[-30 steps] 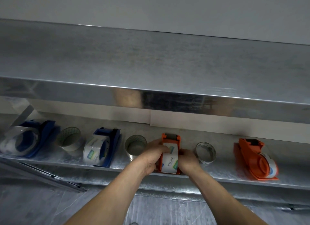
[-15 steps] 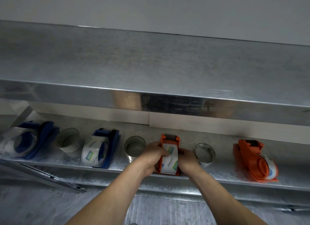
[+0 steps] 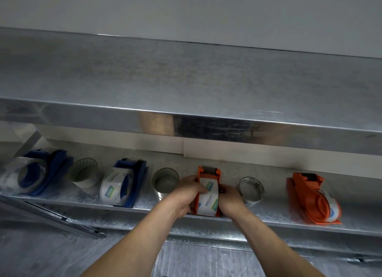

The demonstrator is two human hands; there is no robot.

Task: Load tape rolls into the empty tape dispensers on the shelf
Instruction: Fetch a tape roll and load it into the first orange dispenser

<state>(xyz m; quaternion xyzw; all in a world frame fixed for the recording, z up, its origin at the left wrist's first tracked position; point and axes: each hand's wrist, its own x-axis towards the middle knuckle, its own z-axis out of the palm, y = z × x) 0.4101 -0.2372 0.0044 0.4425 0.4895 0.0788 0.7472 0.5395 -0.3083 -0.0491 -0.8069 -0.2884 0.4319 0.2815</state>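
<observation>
- Left hand (image 3: 186,196): fingers curled around the orange tape dispenser's (image 3: 208,172) left side, thumb on the tape roll (image 3: 208,196).
- Right hand (image 3: 230,200): fingers clamped on the dispenser's right side.
- Tape roll: seated in the dispenser, near the metal shelf's (image 3: 268,216) front edge.

You face galvanised steel shelving (image 3: 186,74), which suggests a stockroom or packing area. Tape dispensers (image 3: 306,196) and loose tape rolls (image 3: 253,201) line the lower shelf (image 3: 268,215).

The tape roll (image 3: 208,197) has turned slightly in the orange dispenser (image 3: 208,171), its printed label (image 3: 209,185) shifted nearer.
</observation>
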